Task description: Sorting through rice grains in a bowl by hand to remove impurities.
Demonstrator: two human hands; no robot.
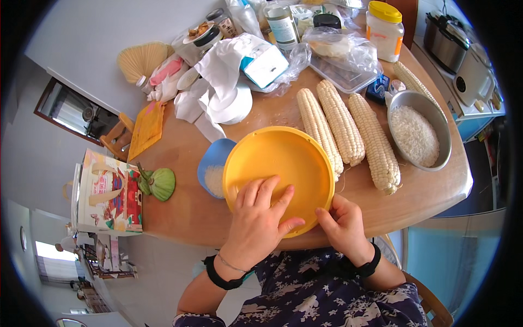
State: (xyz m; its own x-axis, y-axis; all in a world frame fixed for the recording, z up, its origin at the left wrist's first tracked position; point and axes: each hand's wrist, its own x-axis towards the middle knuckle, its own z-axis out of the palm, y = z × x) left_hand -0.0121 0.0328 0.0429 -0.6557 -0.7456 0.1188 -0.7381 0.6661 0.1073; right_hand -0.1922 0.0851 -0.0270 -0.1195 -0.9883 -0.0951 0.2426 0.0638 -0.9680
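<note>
A round yellow plastic bowl [286,163] is at the table's near edge, with no contents visible. My left hand [261,208] reaches over its near left part with fingers spread; whether the fingertips touch the inside is hard to tell. My right hand [343,222] pinches the bowl's near right rim between thumb and fingers. Partly hidden behind the bowl's left side, a blue scoop-like dish [216,151] contains white rice [214,180]. Right of the bowl lie several white corn cobs [341,122], and beyond them a metal bowl [447,141] contains more rice [414,135].
A green lotus seed pod [162,184] and a printed bag [112,196] are at the left. Crumpled white paper [222,77], a tissue pack [267,67], a lidded plastic container [343,77] and a yellow-lidded jar [385,34] crowd the far side. Another cob [410,79] lies behind the metal bowl.
</note>
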